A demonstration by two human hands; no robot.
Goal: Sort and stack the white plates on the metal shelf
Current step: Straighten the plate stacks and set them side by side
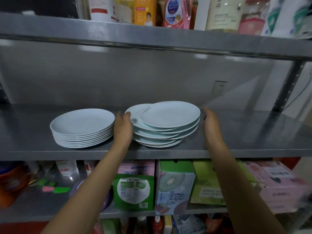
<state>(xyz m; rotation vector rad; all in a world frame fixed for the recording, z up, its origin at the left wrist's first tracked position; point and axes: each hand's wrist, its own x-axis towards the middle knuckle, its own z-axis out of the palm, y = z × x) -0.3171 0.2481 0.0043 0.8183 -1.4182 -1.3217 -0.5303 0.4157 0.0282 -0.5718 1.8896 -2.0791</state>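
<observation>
Two piles of white plates stand on the middle metal shelf (236,149). The left pile (82,127) is neat, with several plates nested evenly. The right pile (165,124) is uneven, its plates shifted sideways, and the top plate (170,114) sits offset to the right. My left hand (124,127) is between the piles, its thumb on the rim of an upper plate at the right pile's left side. My right hand (211,120) hovers just right of that pile with straight fingers, a small gap from the rims.
The upper shelf (152,38) hangs close overhead and carries bottles and boxes. Packages and cartons (175,186) fill the shelf below. A perforated upright post (287,85) stands at the right. A wall socket (219,87) sits behind the plates.
</observation>
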